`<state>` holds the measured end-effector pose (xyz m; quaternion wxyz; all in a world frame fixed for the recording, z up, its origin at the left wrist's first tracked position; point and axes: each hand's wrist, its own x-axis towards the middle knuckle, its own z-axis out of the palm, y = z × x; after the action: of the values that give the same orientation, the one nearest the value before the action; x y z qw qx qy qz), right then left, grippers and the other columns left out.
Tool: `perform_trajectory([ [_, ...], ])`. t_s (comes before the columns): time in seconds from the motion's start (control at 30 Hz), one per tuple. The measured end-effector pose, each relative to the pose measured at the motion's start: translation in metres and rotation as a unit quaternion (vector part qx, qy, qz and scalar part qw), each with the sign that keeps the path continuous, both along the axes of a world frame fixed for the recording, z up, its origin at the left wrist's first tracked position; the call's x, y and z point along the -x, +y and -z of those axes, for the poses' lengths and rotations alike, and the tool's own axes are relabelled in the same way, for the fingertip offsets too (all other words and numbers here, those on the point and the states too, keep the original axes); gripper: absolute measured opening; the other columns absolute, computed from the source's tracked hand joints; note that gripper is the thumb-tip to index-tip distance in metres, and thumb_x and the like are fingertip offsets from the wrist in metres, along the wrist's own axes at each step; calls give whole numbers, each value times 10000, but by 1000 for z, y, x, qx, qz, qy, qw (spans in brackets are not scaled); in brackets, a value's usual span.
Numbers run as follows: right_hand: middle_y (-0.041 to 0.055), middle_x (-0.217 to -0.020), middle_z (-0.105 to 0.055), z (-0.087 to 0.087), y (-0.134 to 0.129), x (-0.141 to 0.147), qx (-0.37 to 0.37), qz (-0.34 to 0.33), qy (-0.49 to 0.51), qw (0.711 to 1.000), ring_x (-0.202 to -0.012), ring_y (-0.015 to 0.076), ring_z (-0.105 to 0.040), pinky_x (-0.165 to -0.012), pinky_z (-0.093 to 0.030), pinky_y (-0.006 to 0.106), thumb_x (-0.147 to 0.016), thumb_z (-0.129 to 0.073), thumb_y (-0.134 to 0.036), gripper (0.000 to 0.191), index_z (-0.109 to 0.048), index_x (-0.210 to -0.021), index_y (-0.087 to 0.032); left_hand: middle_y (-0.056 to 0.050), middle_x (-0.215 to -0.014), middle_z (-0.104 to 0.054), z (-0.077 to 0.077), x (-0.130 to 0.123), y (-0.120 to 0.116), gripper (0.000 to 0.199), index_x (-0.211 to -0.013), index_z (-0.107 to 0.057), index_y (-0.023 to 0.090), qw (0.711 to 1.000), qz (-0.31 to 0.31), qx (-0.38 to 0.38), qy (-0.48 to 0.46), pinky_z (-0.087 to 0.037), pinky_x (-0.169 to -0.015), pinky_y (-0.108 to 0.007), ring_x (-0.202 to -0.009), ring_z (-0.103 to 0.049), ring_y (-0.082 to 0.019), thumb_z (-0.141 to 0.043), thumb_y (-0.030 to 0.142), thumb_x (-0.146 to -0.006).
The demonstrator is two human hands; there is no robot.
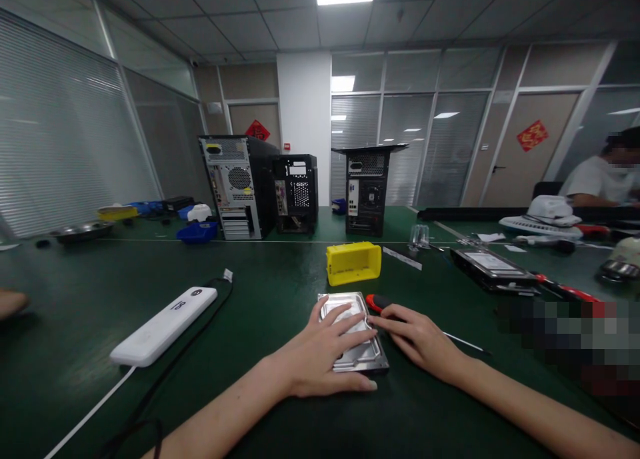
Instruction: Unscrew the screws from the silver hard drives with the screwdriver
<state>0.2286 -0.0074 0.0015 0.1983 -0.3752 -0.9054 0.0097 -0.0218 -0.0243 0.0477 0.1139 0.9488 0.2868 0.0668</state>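
A silver hard drive (363,360) lies flat on the green table in front of me. My left hand (333,346) rests across its top with the fingers spread, the thumb along the near edge. Just to the right is my right hand (417,336), its index finger reaching to the drive's right edge. Under and beyond that hand lies a screwdriver with a red and black handle (376,302), its shaft emerging to the right. The fingers of my right hand are partly bent, and whether they grip the screwdriver is unclear. Behind the drive stands a yellow bin (354,264).
A white power strip (165,326) with cables lies left. Three computer cases stand at the back, one silver-backed (237,186). Another drive on a black bracket (493,266), red-handled tools (565,289) and a white cap (545,216) are right. A person sits far right.
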Motion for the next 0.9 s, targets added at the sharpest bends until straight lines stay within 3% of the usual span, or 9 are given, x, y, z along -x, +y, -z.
perform_trajectory([
  [0.63, 94, -1109, -574, -2, 0, 2, -40, -17, 1, 999, -992, 200, -565, -820, -485, 363, -896, -415, -150, 357, -536, -1224, -222, -47, -1497, -254, -2, -2, -1, 711, -1410, -285, 329, 1000, -6, -6, 0, 35, -1073, -601, -1380, -157, -318, -341, 714, -815],
  [0.9, 91, -1135, -571, 0, 3, 2, -8, -22, 20, 1000, -1012, 183, -570, -827, -498, 327, -909, -390, -157, 352, -530, -1224, -229, -47, -1489, -275, 0, -3, -2, 675, -1397, -313, 325, 1000, -8, -15, -5, 18, -1079, -597, -1373, -187, -306, -315, 699, -835],
])
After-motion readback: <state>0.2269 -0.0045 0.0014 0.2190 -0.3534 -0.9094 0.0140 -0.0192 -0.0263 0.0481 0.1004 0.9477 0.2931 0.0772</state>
